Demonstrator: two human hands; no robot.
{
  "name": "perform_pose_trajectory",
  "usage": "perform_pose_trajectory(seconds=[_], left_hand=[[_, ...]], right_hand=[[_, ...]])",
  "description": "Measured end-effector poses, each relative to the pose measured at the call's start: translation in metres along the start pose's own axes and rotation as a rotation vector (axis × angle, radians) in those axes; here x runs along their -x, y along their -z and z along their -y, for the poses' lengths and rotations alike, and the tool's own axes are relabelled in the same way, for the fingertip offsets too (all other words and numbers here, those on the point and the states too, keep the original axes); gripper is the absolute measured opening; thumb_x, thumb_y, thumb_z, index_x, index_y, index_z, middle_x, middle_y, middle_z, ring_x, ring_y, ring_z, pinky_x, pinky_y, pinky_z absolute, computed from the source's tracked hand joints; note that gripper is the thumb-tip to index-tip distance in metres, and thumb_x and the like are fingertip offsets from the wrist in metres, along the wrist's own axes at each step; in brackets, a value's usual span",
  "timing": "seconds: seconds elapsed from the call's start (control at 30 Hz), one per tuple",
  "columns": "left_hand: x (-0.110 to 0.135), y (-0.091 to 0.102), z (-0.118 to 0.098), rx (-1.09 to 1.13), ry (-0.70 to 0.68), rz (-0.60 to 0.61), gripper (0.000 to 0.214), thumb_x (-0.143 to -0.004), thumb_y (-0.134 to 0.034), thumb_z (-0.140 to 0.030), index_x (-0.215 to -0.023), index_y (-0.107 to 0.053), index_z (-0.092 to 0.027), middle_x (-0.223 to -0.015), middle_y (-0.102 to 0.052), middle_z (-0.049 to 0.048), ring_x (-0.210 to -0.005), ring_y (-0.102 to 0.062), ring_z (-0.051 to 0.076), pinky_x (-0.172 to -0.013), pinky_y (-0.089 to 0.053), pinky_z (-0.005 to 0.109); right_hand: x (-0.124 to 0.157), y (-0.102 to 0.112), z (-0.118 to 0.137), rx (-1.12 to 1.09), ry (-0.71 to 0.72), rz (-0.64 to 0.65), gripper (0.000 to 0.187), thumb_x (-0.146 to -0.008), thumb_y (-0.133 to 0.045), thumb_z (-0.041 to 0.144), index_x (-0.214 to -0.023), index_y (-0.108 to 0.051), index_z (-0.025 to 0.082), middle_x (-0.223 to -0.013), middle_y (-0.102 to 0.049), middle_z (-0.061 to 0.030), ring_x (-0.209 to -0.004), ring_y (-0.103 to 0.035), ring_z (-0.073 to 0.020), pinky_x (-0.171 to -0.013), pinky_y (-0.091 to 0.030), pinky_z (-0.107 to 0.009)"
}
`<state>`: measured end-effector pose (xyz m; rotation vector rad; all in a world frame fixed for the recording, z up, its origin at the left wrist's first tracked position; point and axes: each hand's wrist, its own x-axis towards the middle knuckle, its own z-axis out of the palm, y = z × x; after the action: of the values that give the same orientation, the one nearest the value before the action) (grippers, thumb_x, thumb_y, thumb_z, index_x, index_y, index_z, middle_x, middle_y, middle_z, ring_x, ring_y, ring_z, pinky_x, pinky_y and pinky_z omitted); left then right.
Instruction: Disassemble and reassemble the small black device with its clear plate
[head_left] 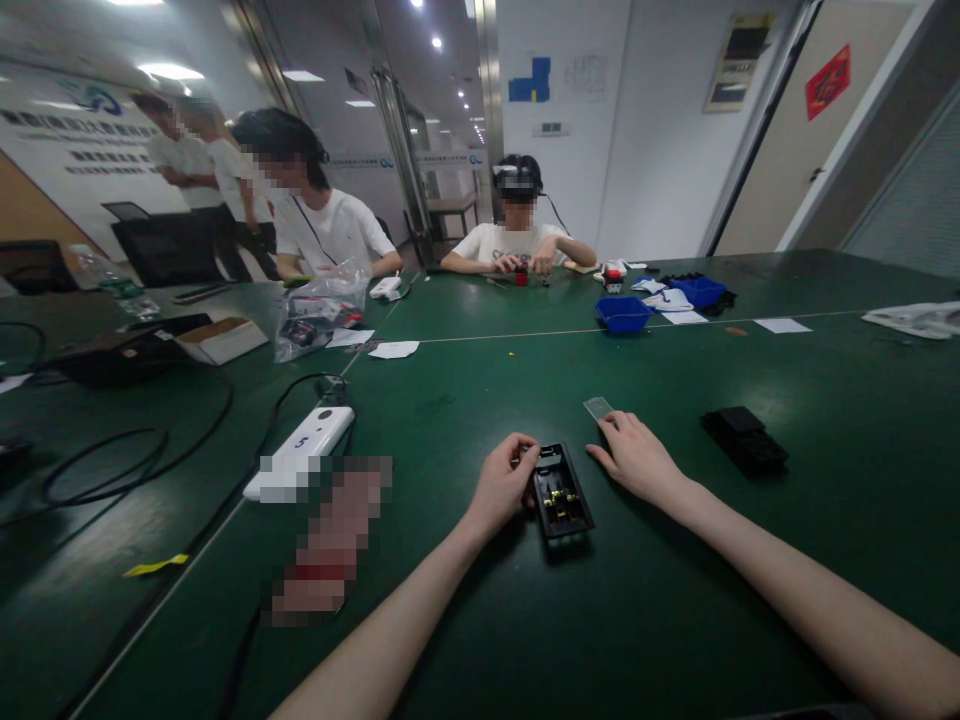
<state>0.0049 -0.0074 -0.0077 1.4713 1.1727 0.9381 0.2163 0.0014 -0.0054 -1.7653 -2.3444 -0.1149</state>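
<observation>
My left hand (502, 478) is closed on the upper left edge of a black rectangular plastic housing (571, 518). The housing's open face is turned up and shows brass-coloured metal parts inside. To its right, my right hand (637, 455) lies low over the green table, with its fingertips on a small clear plastic piece (598, 407). The thumb sits a little apart from the other fingers, and the piece sticks out beyond them. Further right, apart from both hands, rests a black plastic part (744, 440).
A white power strip (307, 450) and a blurred-out phone-like object (334, 540) lie left on the green table (465, 620). Black cables (150, 480) curl there. Beyond are a clear bag (322, 310), a blue tray (624, 315) and two seated people at work.
</observation>
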Motion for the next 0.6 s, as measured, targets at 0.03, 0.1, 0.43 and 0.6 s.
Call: perform_pose_trajectory(seconds=[0.03,0.1,0.43,0.6], left_hand=[[0.0,0.0,0.0001,0.006,0.001,0.001,0.021,-0.084,-0.048,-0.037,-0.086,-0.051,-0.016,-0.062,-0.052,-0.0043,-0.038,-0.048,0.006,-0.033,-0.038,0.016],[0.0,0.0001,0.0001,0.016,0.004,0.005,0.022,-0.083,-0.049,-0.038,-0.086,-0.051,-0.016,-0.062,-0.052,-0.0043,-0.037,-0.048,0.006,-0.033,-0.038,0.016],[-0.0004,0.0005,0.0001,0.026,0.003,0.013,0.024,-0.083,-0.05,-0.039,-0.086,-0.052,-0.016,-0.061,-0.052,-0.005,-0.037,-0.048,0.006,-0.034,-0.039,0.016],[-0.0001,0.0005,0.0002,0.035,0.005,0.019,0.025,-0.082,-0.051,-0.04,-0.087,-0.052,-0.016,-0.063,-0.053,-0.0046,-0.037,-0.048,0.006,-0.034,-0.039,0.017]], right_hand=[[0.001,-0.0003,0.0026,-0.016,0.012,-0.012,0.04,-0.088,-0.043,0.04,-0.106,-0.06,0.009,-0.118,-0.055,-0.0208,-0.109,-0.051,-0.0302,-0.09,-0.043,-0.042],[0.0023,-0.0008,0.0059,-0.033,0.027,-0.033,0.036,-0.087,-0.045,0.039,-0.103,-0.059,0.009,-0.122,-0.053,-0.0215,-0.114,-0.048,-0.0308,-0.093,-0.041,-0.043],[0.0029,0.0045,0.0071,-0.115,0.054,-0.007,0.029,-0.088,-0.045,0.038,-0.101,-0.055,0.013,-0.104,-0.061,-0.0152,-0.1,-0.055,-0.0267,-0.086,-0.045,-0.04],[0.0028,0.006,0.0078,-0.095,0.051,0.005,0.036,-0.088,-0.042,0.035,-0.116,-0.053,0.013,-0.111,-0.06,-0.0158,-0.103,-0.054,-0.0273,-0.088,-0.045,-0.042]])
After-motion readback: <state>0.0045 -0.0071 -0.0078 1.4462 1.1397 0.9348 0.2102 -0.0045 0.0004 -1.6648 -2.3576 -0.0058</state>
